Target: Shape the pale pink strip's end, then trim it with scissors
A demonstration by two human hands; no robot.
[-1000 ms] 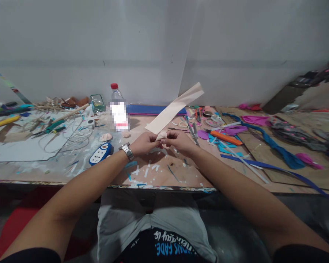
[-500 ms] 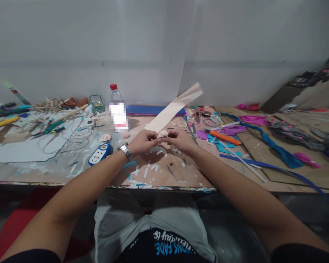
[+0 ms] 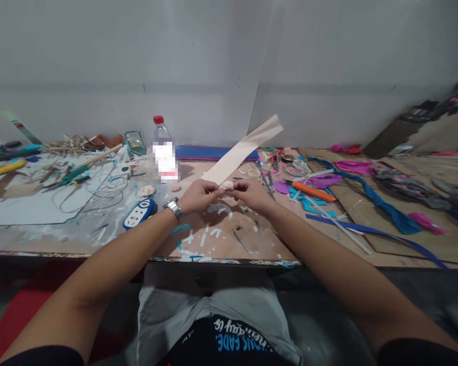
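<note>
Between my two hands is a small, ruffled piece of pale peach crepe paper [image 3: 226, 185]. My left hand [image 3: 199, 196], below a metal wristwatch, pinches its left side with thumb and forefinger. From the right, my right hand [image 3: 254, 197] pinches the same piece, its fingertips nearly meeting the left ones. A long strip of the same pale paper [image 3: 244, 149] slants up and away just behind the hands. Two more crumpled peach pieces, a larger one [image 3: 146, 191] and a smaller one [image 3: 174, 188], lie left of my left hand.
A red-capped bottle [image 3: 164, 152] stands behind the left hand. Nearer is a blue and white power socket [image 3: 139, 213]. Pliers [image 3: 76, 175] and wire lie at left. On the right are an orange cutter [image 3: 313, 191], blue strips [image 3: 385, 231] and magenta paper. White scraps litter the front.
Both hands stay in nearly the same place on the paper piece. The fingers have shifted slightly, and the piece looks a little flatter between them.
</note>
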